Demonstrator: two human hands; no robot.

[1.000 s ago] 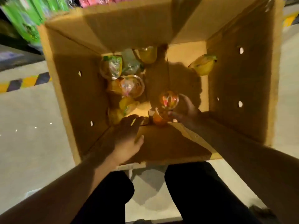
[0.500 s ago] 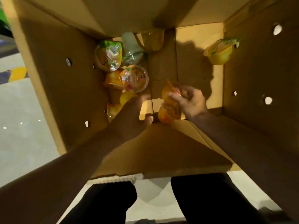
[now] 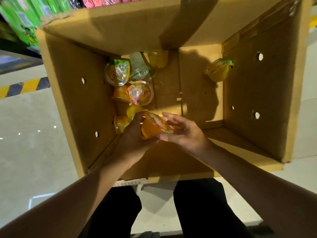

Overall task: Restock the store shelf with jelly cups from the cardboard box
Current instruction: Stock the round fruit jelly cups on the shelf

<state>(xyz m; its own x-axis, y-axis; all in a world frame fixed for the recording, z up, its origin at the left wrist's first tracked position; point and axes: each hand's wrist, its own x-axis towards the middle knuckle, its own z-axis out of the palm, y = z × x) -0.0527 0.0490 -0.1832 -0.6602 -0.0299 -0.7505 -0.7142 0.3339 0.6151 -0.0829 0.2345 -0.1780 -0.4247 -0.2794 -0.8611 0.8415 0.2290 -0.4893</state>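
A deep open cardboard box [image 3: 73,107] stands on the floor below me. Several jelly cups lie along its left inner side, among them a clear green-lidded cup [image 3: 117,74] and an orange cup with a round clear lid [image 3: 140,92]. One yellow cup [image 3: 218,70] rests alone by the right wall. Inside the box, near its front wall, both hands meet around an orange jelly cup [image 3: 151,128]. My left hand [image 3: 133,140] cups it from below and left. My right hand [image 3: 181,133] touches its lid side with fingers spread.
Green snack packets [image 3: 25,23] and pink packets [image 3: 106,0] hang on the shelf behind the box. A yellow-and-black floor stripe [image 3: 24,86] runs at the left. My dark-trousered legs [image 3: 202,208] are just in front of the box.
My right hand lifted an orange cup from the box bottom and brought it toward the left hand. The left hand moved in and closed under it. The camera pulled back.
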